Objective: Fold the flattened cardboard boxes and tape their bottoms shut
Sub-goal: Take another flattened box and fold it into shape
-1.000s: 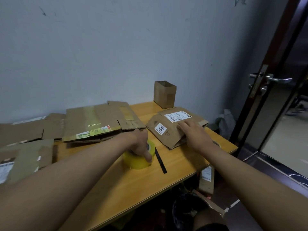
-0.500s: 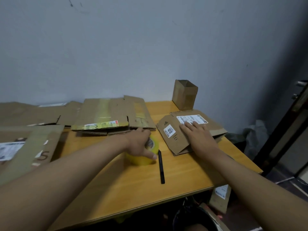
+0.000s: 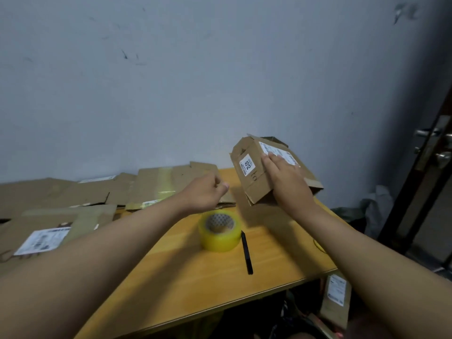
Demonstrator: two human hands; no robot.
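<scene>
A pale blue-grey wall, scuffed with dark marks, stands behind a yellow wooden table (image 3: 269, 260) with a smooth, faintly grained top. The box (image 3: 256, 177), brown corrugated cardboard bearing two white printed labels, now hangs tilted above the table's far right part; half a second ago it lay flat on the wood. The right hand (image 3: 288, 184) grasps it from the near side, fingers spread over the larger label, and its panels have begun to open into a squared shape. The left hand (image 3: 205, 192) has come off the tape (image 3: 220, 231) and floats above it, fingers curled in a loose fist around nothing. The tape, a thick roll of glossy yellow film on a cardboard core, sits flat on the table, uncovered now. Just beside it on the right lies a thin black pen (image 3: 246, 253). Flattened boxes (image 3: 97, 196) spread across the table's left, some striped with shiny tape, one carrying a white label. At the right edge a dark door (image 3: 425, 167) shows a metal handle.
</scene>
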